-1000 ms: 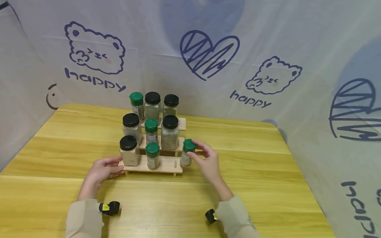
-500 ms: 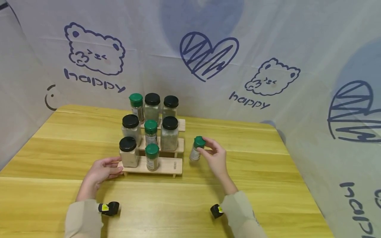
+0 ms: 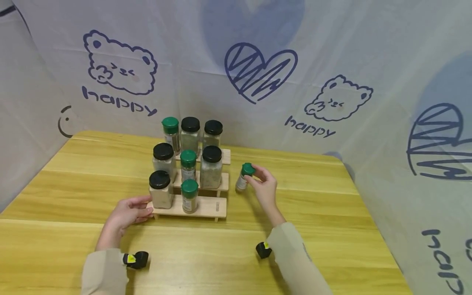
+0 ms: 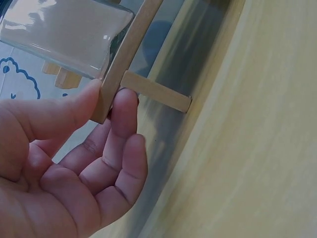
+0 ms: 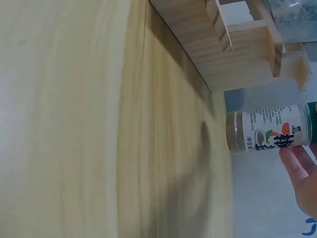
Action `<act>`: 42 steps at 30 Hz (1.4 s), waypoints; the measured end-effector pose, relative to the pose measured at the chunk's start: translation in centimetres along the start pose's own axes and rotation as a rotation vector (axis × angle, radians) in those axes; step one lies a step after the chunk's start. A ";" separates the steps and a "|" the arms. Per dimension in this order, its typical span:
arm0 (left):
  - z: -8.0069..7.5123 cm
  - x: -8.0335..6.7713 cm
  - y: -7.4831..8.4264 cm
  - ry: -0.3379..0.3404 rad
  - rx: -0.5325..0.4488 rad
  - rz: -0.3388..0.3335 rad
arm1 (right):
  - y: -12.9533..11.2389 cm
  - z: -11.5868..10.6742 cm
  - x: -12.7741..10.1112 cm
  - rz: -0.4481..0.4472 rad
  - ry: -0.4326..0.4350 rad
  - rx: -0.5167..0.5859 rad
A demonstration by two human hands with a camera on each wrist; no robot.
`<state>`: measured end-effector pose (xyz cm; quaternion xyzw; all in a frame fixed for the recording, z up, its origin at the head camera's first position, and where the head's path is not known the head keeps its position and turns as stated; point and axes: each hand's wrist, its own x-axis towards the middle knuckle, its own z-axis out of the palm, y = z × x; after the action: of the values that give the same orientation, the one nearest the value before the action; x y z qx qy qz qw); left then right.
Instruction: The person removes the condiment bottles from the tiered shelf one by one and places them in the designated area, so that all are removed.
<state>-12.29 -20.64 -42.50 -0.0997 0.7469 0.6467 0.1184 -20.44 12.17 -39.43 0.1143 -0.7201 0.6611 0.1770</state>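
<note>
**Small green-capped jar held beside a stepped wooden rack**

The rack point(image 3: 202, 207) is pale, unfinished wood, built as three flat steps on short square feet; the wrist views show its sawn slats and blocky supports. On it stand eight jars: clear, square-shouldered glass ones with glossy black screw caps point(image 3: 159, 179) and slimmer round ones with ribbed green caps point(image 3: 189, 186), their contents greyish or tan powders. The worktop point(image 3: 332, 213) is smooth, yellow-toned wood with long straight grain. Behind it hangs a thin, translucent white sheet point(image 3: 332, 61) printed with navy bears, hearts and the word "happy".

The right hand point(image 3: 264, 188) grips a small round jar point(image 3: 244, 177) by its green cap, fingertips curled about the lid from the right. The jar has a clear body, a white printed label and brownish powder inside. It tilts slightly, just right of the rack's middle step and apart from it, at or just above the worktop; whether its base touches cannot be told.

The left hand point(image 3: 130, 211) pinches the front left corner of the rack's lowest step between thumb and forefinger, its other fingers loosely bent beneath, next to the black-capped jar standing there.
</note>
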 end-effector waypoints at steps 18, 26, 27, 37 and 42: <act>0.0 0.1 -0.2 0.009 0.043 -0.006 | 5.1 1.9 3.3 0.064 0.063 -0.026; 0.0 0.1 -0.2 0.016 0.065 -0.009 | 5.6 2.2 3.7 0.042 0.051 -0.059; -0.1 0.1 -0.2 0.015 0.064 -0.008 | 5.6 2.3 3.7 0.038 0.046 -0.059; 0.0 0.1 -0.3 0.018 0.061 -0.001 | 5.6 2.2 3.5 0.012 0.002 -0.058; 0.0 0.1 -0.3 0.018 0.060 0.001 | 5.8 2.2 3.4 0.014 -0.006 -0.048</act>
<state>-12.25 -20.72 -42.79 -0.1016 0.7671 0.6230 0.1143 -26.07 10.82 -43.44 0.1072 -0.7372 0.6443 0.1730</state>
